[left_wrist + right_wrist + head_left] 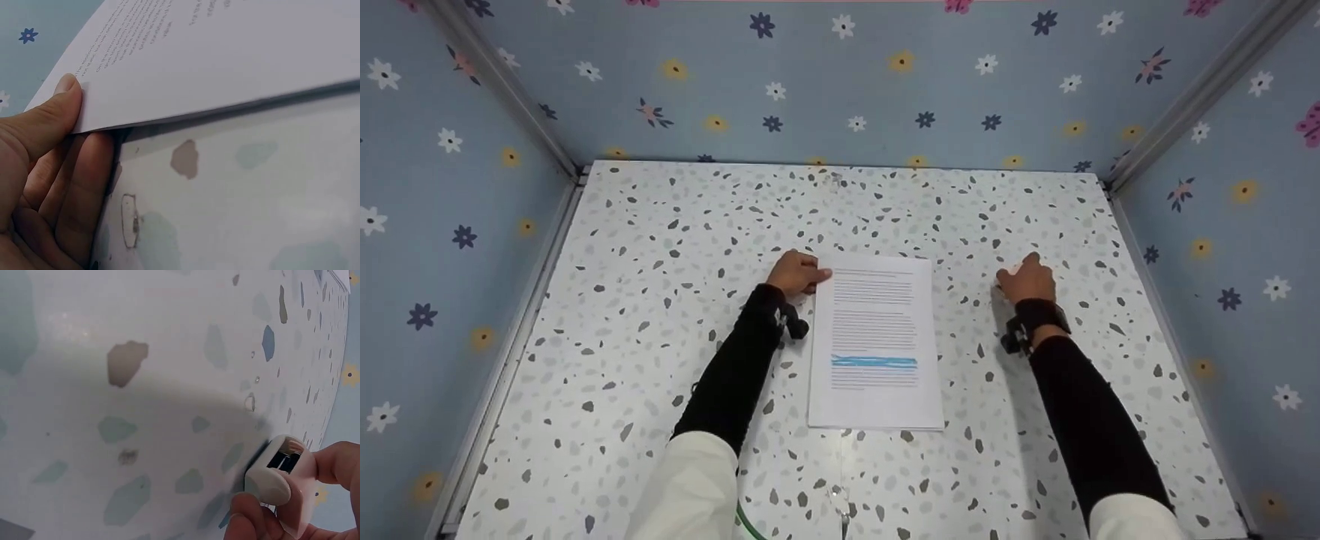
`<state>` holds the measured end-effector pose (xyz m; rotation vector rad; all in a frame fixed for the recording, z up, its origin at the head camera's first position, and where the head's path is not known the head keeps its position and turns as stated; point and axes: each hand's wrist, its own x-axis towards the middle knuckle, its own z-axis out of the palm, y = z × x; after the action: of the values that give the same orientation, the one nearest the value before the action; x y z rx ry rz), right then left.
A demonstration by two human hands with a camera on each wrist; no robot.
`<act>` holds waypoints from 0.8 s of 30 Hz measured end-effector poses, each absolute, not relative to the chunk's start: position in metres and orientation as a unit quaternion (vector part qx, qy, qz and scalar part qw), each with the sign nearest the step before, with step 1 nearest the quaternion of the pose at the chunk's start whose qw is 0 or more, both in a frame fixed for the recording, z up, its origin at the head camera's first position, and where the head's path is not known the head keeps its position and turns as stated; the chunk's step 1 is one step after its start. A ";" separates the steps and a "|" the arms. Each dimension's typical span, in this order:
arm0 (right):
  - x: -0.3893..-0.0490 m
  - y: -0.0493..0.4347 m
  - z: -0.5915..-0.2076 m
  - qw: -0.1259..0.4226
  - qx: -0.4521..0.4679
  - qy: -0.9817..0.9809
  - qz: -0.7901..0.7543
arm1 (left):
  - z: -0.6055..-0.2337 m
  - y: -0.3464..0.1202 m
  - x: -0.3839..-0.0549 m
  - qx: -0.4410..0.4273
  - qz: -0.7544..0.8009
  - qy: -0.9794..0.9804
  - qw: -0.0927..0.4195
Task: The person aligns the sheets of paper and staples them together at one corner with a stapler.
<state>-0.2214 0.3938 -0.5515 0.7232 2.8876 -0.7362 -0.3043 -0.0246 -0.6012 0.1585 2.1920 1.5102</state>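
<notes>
A stack of printed paper sheets (876,409) lies upright on the speckled table, with a blue highlighter band across its lower lines. My left hand (796,273) pinches its left edge near the top corner. In the left wrist view the thumb (68,93) presses on top and the fingers (93,169) sit beneath the edge. To the right of the paper, apart from it, my right hand (1029,282) grips a small white and pink stapler (269,486) close to the tabletop. From the head view that stapler is mostly hidden by the hand.
The white speckled table (697,225) is walled at the back and both sides by blue flowered panels (840,82). Grey metal strips (514,352) run along its sides. A green cable (748,523) shows at the front edge beside the left sleeve.
</notes>
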 end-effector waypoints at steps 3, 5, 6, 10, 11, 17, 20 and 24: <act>-0.222 0.394 -0.551 0.028 0.233 0.941 -0.245 | -0.602 -0.025 -0.306 0.055 0.545 0.803 0.234; -0.222 0.393 -0.551 0.025 0.230 0.941 -0.247 | -0.604 -0.025 -0.307 0.051 0.541 0.805 0.238; -0.222 0.393 -0.552 0.024 0.229 0.941 -0.249 | -0.606 -0.025 -0.308 0.047 0.538 0.806 0.240; -0.221 0.393 -0.551 0.028 0.228 0.940 -0.251 | -0.608 -0.023 -0.308 0.032 0.530 0.811 0.244; -0.221 0.393 -0.551 0.030 0.228 0.941 -0.247 | -0.608 -0.023 -0.307 0.030 0.530 0.812 0.243; -0.218 0.388 -0.539 0.001 0.175 0.961 -0.216 | -0.600 -0.025 -0.300 0.043 0.539 0.809 0.231; -0.211 0.381 -0.533 -0.030 0.114 0.969 -0.215 | -0.597 -0.026 -0.298 0.051 0.554 0.798 0.233; -0.199 0.371 -0.533 -0.035 0.028 0.976 -0.211 | -0.595 -0.025 -0.300 0.055 0.564 0.791 0.233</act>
<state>-0.1989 0.3710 -0.5326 0.0901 3.1389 -0.6777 -0.2997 -0.0254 -0.5954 0.1521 2.1716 1.5483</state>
